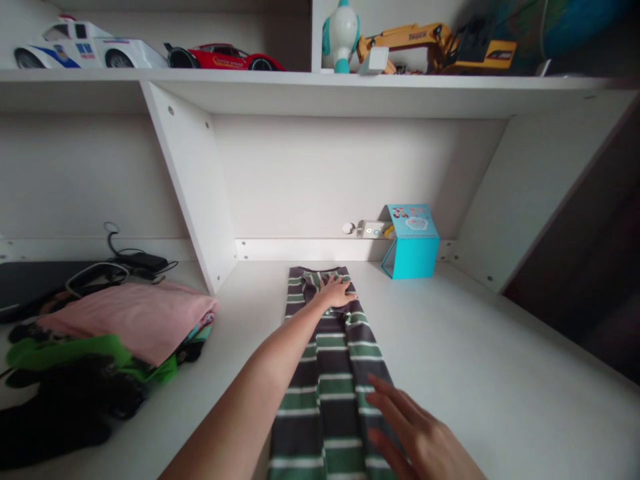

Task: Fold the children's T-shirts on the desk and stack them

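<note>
A striped garment [337,407] in dark grey, green and white lies lengthwise on the white desktop, its sides folded in toward the middle. Its near end runs out of the bottom of the view. My left hand [336,293] rests with fingers spread on the far end of the garment, close to its collar-like edge. Lower down, my right hand [415,433] hovers over or beside the garment's right edge, fingers apart and slightly blurred. Whether it touches the cloth I cannot tell. Nothing is held in either hand.
Left of a white divider [185,180] lie a folded pink cloth [135,317], green and black clothes [65,400], and a black adapter with cables [145,260]. A blue desk calendar [415,257] stands by a power strip [374,229]. Toy vehicles sit on the shelf [280,79] above.
</note>
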The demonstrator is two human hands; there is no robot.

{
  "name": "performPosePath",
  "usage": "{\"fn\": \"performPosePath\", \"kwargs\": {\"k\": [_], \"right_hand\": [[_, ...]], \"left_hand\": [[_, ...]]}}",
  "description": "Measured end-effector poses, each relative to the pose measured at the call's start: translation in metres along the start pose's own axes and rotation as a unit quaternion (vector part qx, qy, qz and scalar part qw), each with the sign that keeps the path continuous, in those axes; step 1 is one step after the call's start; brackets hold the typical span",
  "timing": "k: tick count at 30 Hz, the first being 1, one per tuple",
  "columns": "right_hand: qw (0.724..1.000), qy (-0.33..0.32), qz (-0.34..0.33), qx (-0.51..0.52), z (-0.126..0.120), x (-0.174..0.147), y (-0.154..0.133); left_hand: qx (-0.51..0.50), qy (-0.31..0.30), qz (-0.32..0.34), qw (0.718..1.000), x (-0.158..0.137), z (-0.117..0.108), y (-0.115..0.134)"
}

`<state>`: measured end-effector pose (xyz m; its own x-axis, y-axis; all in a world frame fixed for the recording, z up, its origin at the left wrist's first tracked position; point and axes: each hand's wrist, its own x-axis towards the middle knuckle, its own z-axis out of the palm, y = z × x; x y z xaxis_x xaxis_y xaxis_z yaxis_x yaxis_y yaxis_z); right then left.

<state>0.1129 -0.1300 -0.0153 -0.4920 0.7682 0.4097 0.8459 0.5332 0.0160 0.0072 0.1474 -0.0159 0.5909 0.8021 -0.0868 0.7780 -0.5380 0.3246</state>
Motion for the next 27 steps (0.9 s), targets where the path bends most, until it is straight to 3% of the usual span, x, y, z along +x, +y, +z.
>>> {"fn": "performPosePath", "kwargs": {"k": [3, 7, 11, 16, 20, 23, 27], "right_hand": [[0.994, 0.081, -0.004, -0.076, 0.035, 0.005, 0.015], [0.986, 0.067, -0.068, -0.139, 0.072, -0.006, 0.023], [0.979, 0.083, -0.058, -0.175, 0.062, -0.006, 0.019], [0.977, 0.09, -0.051, -0.188, 0.05, 0.001, 0.014], [0.978, 0.093, -0.046, -0.178, 0.052, 0.0, 0.014], [0.982, 0.103, -0.033, -0.155, 0.051, -0.001, 0.013], [0.986, 0.096, -0.021, -0.132, 0.049, -0.003, 0.011]], "left_hand": [[-0.002, -0.003, -0.037, 0.999, 0.004, 0.011, -0.008], [0.008, 0.008, -0.067, 0.998, 0.009, 0.017, -0.016], [-0.008, -0.005, -0.073, 0.997, 0.017, 0.002, -0.021], [-0.009, 0.119, -0.179, 0.976, 0.01, -0.027, -0.054], [-0.005, 0.141, -0.25, 0.958, -0.005, -0.035, -0.089], [-0.024, 0.111, -0.238, 0.965, -0.01, -0.033, -0.1], [-0.035, 0.112, -0.196, 0.974, -0.009, -0.027, -0.092]]}}
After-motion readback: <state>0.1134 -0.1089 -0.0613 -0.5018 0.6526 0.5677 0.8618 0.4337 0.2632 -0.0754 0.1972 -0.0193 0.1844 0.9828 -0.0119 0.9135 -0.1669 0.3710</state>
